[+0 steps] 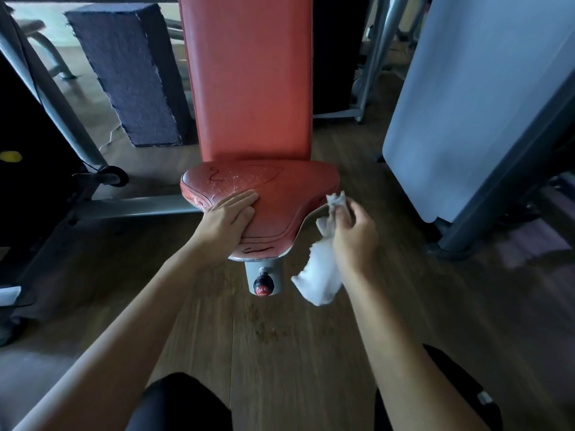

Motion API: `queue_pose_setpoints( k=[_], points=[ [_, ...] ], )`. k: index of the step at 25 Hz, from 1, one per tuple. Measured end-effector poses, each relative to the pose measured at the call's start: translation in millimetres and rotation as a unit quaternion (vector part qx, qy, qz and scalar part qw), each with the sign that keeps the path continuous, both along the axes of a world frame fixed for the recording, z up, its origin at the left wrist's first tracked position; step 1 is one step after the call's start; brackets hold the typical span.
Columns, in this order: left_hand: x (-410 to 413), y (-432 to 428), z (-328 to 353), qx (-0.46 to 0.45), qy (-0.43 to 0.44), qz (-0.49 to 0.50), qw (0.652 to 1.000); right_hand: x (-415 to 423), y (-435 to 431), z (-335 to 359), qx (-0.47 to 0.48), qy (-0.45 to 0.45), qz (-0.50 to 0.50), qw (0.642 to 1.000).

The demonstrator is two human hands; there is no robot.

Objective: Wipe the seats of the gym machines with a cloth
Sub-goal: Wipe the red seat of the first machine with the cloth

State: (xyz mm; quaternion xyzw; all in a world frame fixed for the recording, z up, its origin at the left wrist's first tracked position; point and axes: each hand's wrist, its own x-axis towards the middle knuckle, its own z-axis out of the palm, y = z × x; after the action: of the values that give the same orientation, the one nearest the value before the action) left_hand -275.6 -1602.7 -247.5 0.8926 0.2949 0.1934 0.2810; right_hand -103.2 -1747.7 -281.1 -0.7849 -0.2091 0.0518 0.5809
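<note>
A worn red seat (280, 194) with cracked, flaking vinyl stands in the middle, below a tall red backrest (249, 76). My left hand (225, 217) rests flat on the seat's left front edge, fingers straight. My right hand (354, 231) is just off the seat's right edge and pinches a white cloth (320, 275). One end of the cloth sticks up above the fingers; the rest hangs down toward the floor.
A grey post with a red knob (264, 286) carries the seat. Grey machine frame (62, 98) and a dark padded block (133, 73) stand at left; a pale grey panel (476, 98) at right. Wooden floor (280, 353) lies below, my knees at the bottom.
</note>
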Motion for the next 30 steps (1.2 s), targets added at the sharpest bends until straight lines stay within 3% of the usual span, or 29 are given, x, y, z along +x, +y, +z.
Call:
queue_pose_setpoints(
  k=[7, 11, 15, 23, 30],
  points=[
    [8, 13, 2, 0.012, 0.056, -0.038, 0.998, 10, 9, -7, -0.056, 0.020, -0.012, 0.998],
    [9, 11, 4, 0.023, 0.079, -0.020, 0.996, 25, 11, -42, -0.064, -0.069, -0.028, 0.995],
    [36, 11, 16, 0.037, 0.143, -0.029, 0.989, 48, 14, -38, -0.062, -0.088, -0.022, 0.994],
    [80, 1, 22, 0.023, 0.163, -0.021, 0.986, 35, 33, -26, 0.084, -0.021, 0.026, 0.996],
    [77, 2, 18, 0.006, 0.131, 0.018, 0.991, 20, 33, -32, 0.115, -0.015, 0.100, 0.988]
  ],
)
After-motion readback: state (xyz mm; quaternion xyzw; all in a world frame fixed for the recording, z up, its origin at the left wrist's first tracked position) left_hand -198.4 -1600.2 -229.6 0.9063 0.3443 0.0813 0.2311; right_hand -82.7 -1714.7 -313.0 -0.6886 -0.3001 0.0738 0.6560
